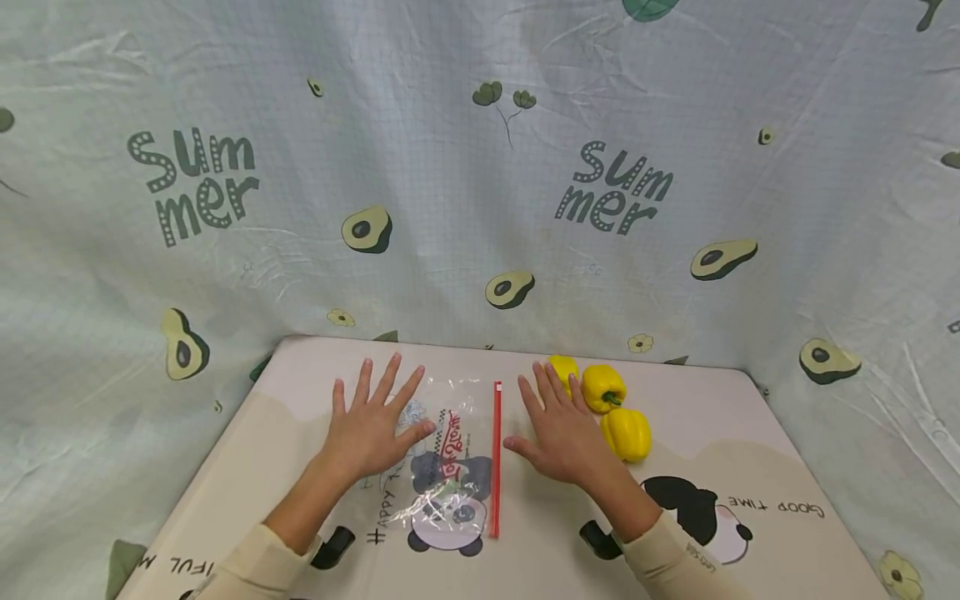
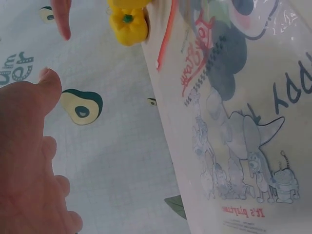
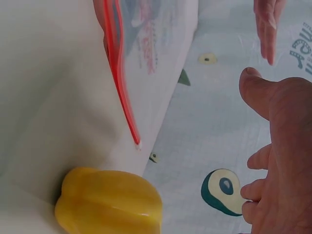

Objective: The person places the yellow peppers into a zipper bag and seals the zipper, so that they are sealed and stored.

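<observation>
Fingers (image 1: pixel 386 382), left: straight, spread, holding nothing. Fingers (image 1: pixel 546 386), right: likewise straight and fanned, holding nothing. Step in hand: seemingly a ready pause, nothing yet taken up; the next move would call for lowering a hand and curling its fingers round a thing on the table (image 1: pixel 690 417). Left hand (image 1: pixel 366 429): raised, back toward the head camera, thumb pointing inward, overlapping the left part of the zip bag (image 1: pixel 465 437) in that view. Right hand (image 1: pixel 564 433): raised to match, thumb inward, fingertips partly masking the rearmost of the yellow bell peppers (image 1: pixel 627 434); the right wrist view shows it apart from the pepper in sight there. Forearms: two, slanting inward and forward from cream sleeves (image 1: pixel 262 560). Zip bag: one, clear, printed, lying flat between the hands, red closure strip (image 1: pixel 497 458) along its right side. Peppers: three, clustered right of the bag, outside it. Backdrop: pale curtain (image 1: pixel 435 158), avocado and lettering print.
</observation>
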